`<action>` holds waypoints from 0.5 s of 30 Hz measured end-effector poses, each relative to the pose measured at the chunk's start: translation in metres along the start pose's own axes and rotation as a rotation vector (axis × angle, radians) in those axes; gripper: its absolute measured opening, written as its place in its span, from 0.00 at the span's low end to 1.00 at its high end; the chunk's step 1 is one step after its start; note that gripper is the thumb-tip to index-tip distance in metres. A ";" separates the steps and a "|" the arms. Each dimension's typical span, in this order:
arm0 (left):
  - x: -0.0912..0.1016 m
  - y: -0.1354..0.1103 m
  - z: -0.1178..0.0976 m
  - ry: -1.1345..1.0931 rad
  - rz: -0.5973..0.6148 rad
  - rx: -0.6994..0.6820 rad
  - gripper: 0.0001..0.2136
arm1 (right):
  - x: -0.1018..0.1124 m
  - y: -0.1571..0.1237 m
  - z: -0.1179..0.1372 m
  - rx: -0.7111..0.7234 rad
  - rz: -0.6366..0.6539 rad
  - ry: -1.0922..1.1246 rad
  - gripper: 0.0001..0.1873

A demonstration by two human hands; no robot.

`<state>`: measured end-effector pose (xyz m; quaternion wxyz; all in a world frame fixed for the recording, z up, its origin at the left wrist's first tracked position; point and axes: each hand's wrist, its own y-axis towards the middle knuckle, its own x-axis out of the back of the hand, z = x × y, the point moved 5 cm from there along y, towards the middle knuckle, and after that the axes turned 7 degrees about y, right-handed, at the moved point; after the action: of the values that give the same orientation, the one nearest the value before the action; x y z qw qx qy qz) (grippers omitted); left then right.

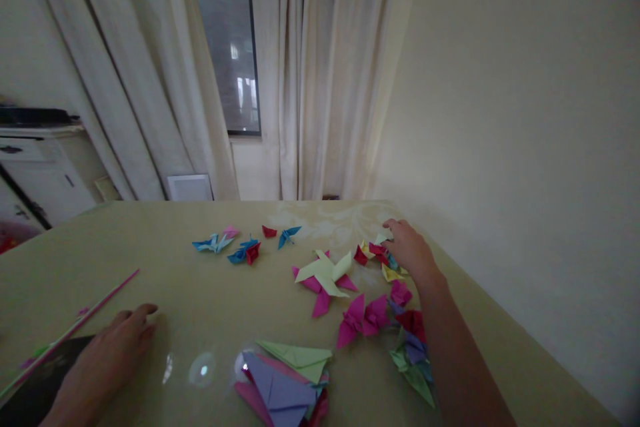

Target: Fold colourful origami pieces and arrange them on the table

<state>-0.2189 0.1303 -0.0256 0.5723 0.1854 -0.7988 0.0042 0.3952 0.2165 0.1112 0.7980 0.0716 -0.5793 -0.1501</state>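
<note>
My left hand (113, 357) rests on the table at the lower left with its fingers loosely apart. It lies by a black flat object (35, 383) and a long thin pink and green stick (83, 319). At the right, my right hand (411, 248) reaches over a heap of small folded paper pieces, with red (379, 253) and yellow (391, 273) ones below it. Its fingers look apart, close to a pale green folded paper (382, 238); whether they touch it is unclear. My right forearm passes over a multicoloured origami pile (413, 353), covering part of it.
A pale green and magenta pinwheel (324, 275) lies mid-table, with magenta origami (363, 319) nearer me. Larger folded papers (285, 387) are stacked at the front. Blue paper cranes (245, 251) and a red piece (269, 231) lie farther back. A wall (525, 180) borders the table's right.
</note>
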 end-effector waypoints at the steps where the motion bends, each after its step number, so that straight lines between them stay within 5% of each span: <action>1: -0.002 0.001 -0.009 -0.073 0.026 -0.011 0.16 | 0.001 0.001 0.000 -0.023 -0.018 -0.009 0.16; 7: -0.005 -0.007 -0.080 -0.489 0.199 -0.084 0.27 | 0.004 0.000 0.004 -0.075 -0.086 -0.009 0.19; 15: -0.001 -0.017 -0.090 -0.496 0.329 -0.106 0.27 | 0.049 -0.020 0.030 0.081 -0.102 0.146 0.17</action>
<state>-0.1315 0.1349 0.0012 0.3602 0.0184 -0.9326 0.0097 0.3781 0.1835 0.1596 0.8258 0.1438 -0.5210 -0.1612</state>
